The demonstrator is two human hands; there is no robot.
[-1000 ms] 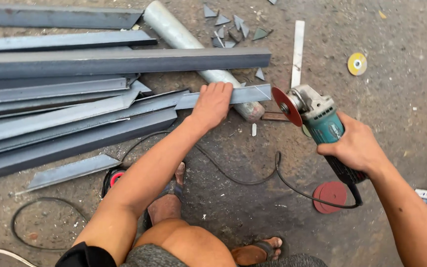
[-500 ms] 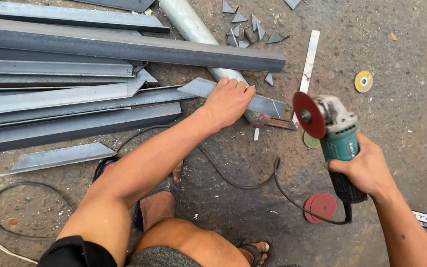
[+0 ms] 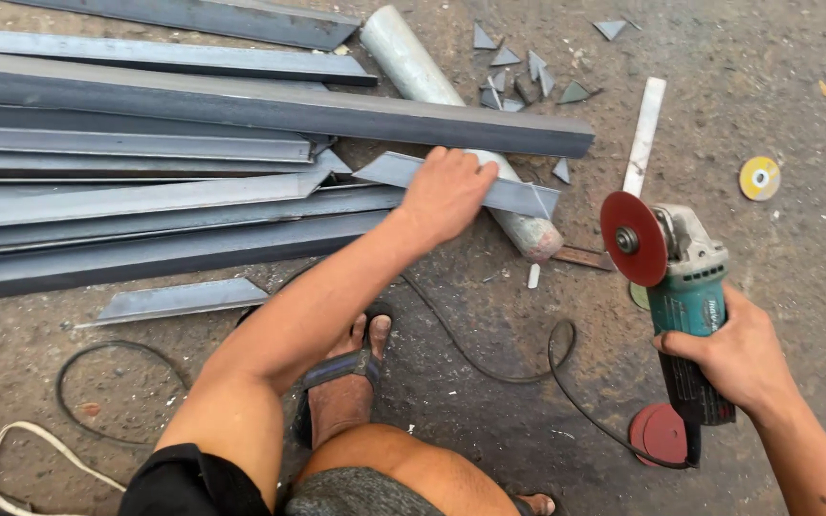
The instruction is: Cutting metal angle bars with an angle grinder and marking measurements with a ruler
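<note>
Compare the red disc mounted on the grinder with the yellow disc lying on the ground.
The red disc is fixed to the angle grinder that the right hand holds, standing on edge above the floor; the yellow disc lies flat and loose on the ground. The red one looks larger in this view. Both are round with a centre hole.

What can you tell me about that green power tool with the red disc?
The teal-green angle grinder has a grey metal head and a round red cutting disc mounted at its front, facing left. The right hand grips its body, holding it above the concrete floor. A black cable loops from its rear.
</note>
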